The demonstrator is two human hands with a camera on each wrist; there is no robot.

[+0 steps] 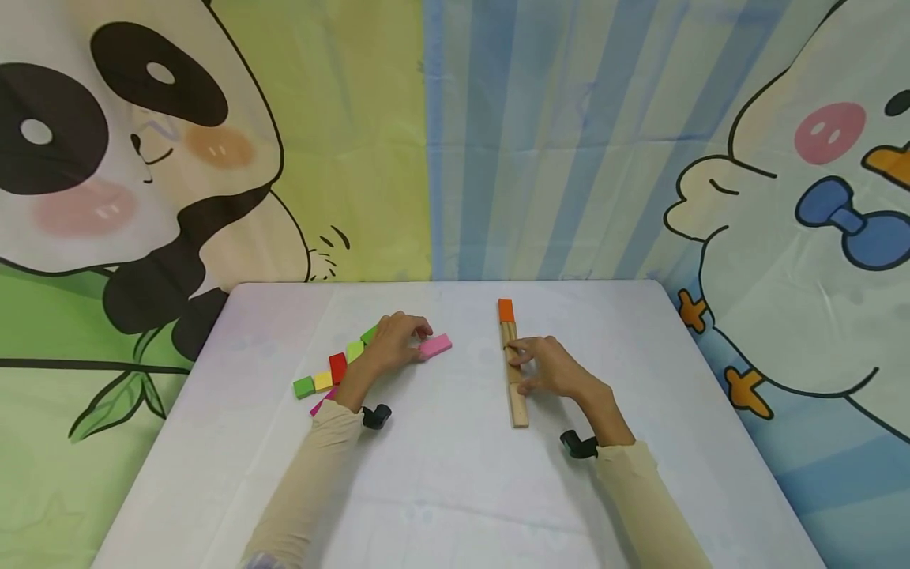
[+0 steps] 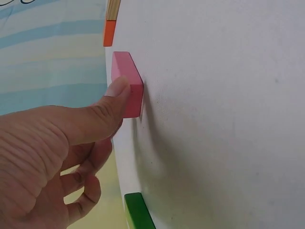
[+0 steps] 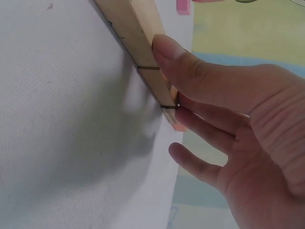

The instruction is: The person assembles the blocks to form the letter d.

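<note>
My left hand point(image 1: 394, 344) pinches a pink block point(image 1: 435, 346) between thumb and fingers, close over the white table. The left wrist view shows the thumb on the side of that pink block point(image 2: 127, 69), with the other fingers loosely curled behind. On the right, several plain wooden blocks point(image 1: 520, 411) lie end to end in a straight row, with an orange block point(image 1: 505, 310) at the far end. My right hand point(image 1: 558, 367) holds a middle wooden block point(image 3: 153, 81) of this row, its thumb toward the near end and fingertips toward the far end.
Around my left forearm lie loose blocks: a red block point(image 1: 337, 367), a yellow block point(image 1: 323, 382), a green block point(image 1: 303, 387) and several others partly hidden by the hand. The white table point(image 1: 455, 474) ends at a printed cloth backdrop point(image 1: 540, 142).
</note>
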